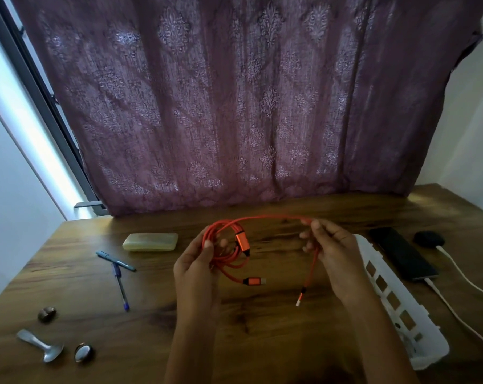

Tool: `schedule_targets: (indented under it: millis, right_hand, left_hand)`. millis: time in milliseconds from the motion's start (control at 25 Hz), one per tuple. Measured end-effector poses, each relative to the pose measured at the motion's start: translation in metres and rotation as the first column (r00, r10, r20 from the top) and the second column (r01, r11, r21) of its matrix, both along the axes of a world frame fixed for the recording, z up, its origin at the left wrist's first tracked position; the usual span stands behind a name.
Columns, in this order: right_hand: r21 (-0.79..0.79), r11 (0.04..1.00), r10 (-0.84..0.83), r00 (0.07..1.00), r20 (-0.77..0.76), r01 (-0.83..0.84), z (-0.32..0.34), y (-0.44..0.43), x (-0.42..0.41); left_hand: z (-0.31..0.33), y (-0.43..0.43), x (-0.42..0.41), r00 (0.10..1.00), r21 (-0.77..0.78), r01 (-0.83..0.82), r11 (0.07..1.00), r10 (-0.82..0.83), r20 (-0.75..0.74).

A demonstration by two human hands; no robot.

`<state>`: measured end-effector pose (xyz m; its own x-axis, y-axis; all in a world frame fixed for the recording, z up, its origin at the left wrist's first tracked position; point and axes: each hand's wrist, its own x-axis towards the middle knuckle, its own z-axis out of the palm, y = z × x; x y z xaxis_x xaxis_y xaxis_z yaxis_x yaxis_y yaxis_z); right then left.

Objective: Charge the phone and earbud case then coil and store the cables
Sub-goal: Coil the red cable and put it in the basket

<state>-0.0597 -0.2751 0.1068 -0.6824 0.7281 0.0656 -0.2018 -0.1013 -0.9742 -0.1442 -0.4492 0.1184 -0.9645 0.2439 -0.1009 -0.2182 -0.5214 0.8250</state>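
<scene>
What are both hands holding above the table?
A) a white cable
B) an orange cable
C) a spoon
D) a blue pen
B: the left hand grips the coiled loops of the orange cable, while the right hand pinches its loose end.

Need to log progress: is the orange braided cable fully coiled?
Partly: orange braided cable loops bunch in left hand; right hand holds a loose tail.

1. Wooden table [262, 322].
2. White slotted basket [400, 309] on its right part.
3. Just right of the basket: dark phone [400, 253] and black earbud case [428, 239], each with a white cable [439, 293] attached.
4. Well left of the basket: pale oblong block [150, 241], two pens [120, 286], spoon [41, 346], two round metal pieces [47, 314].
</scene>
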Motion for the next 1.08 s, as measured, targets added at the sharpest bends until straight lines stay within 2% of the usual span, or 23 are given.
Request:
schedule_targets:
  millis: [120, 200, 240, 320, 400, 480, 680, 800, 920, 1080]
  right_hand:
    - [0.057, 0.998, -0.036, 0.984, 0.173, 0.026, -0.027, -0.005, -0.004]
    - [0.179, 0.981, -0.121, 0.961, 0.25, 0.077, -0.031, -0.013, -0.005]
    - [0.263, 0.956, -0.195, 0.949, 0.249, 0.128, -0.029, -0.019, -0.005]
    - [0.348, 0.897, -0.337, 0.931, 0.141, 0.272, -0.022, -0.035, -0.004]
    - [0.185, 0.916, -0.362, 0.932, -0.007, 0.357, -0.014, -0.057, -0.003]
    - [-0.049, 0.95, -0.313, 0.94, -0.136, 0.309, -0.006, -0.079, -0.004]
    - [-0.095, 0.948, -0.317, 0.936, -0.152, 0.305, 0.0, -0.087, -0.014]
    - [-0.058, 0.95, -0.312, 0.944, -0.103, 0.308, 0.0, -0.079, -0.015]
    - [-0.022, 0.957, -0.288, 0.951, -0.11, 0.288, -0.002, -0.072, -0.014]
    - [0.176, 0.961, -0.193, 0.973, -0.13, 0.214, 0.0, -0.063, -0.01]
  left_hand:
    - [0.003, 0.003, 0.005, 0.995, 0.06, 0.051, 0.997, -0.056, 0.079]
    - [0.004, 0.006, 0.006, 0.99, 0.102, 0.073, 0.992, -0.085, 0.111]
    - [0.005, 0.007, 0.007, 0.988, 0.126, 0.084, 0.988, -0.099, 0.119]
    - [0.008, 0.013, 0.012, 0.984, 0.182, 0.088, 0.979, -0.114, 0.135]
    - [0.009, 0.018, 0.017, 0.984, 0.228, 0.082, 0.97, -0.116, 0.136]
    - [0.013, 0.021, 0.022, 0.986, 0.251, 0.069, 0.966, -0.105, 0.131]
    - [0.013, 0.026, 0.029, 0.981, 0.265, 0.108, 0.958, -0.146, 0.128]
    - [0.013, 0.025, 0.032, 0.969, 0.213, 0.215, 0.953, -0.236, 0.075]
    - [0.015, 0.024, 0.032, 0.958, 0.055, 0.287, 0.956, -0.288, 0.009]
    - [0.015, 0.019, 0.027, 0.942, -0.105, 0.334, 0.937, -0.335, 0.008]
